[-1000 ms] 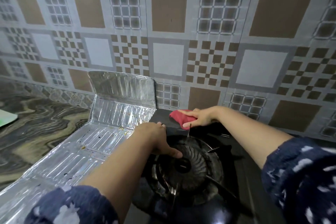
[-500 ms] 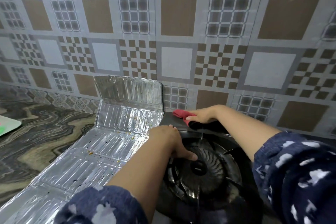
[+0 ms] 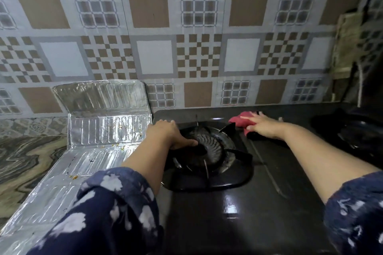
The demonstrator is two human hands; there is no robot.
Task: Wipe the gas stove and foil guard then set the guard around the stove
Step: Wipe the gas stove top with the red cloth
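Note:
The black glass gas stove (image 3: 259,203) fills the middle and right of the head view. My left hand (image 3: 165,133) rests on the left burner's pan support (image 3: 215,151), fingers curled over its edge. My right hand (image 3: 263,127) presses a red cloth (image 3: 241,121) flat on the stove top behind the burner, towards the back middle. The silver foil guard (image 3: 99,128) lies to the left of the stove. Its far panel leans up against the wall and its nearer panels lie flat on the counter, with crumbs and dark spots on them.
A patterned tiled wall (image 3: 199,47) runs right behind the stove. The marbled counter (image 3: 24,161) extends left of the foil guard. A second burner (image 3: 356,132) sits at the far right, with a hose and a dark object by the wall corner.
My right hand has slid the red cloth to the right along the back of the stove. My left hand stays on the burner support. The camera has shifted right.

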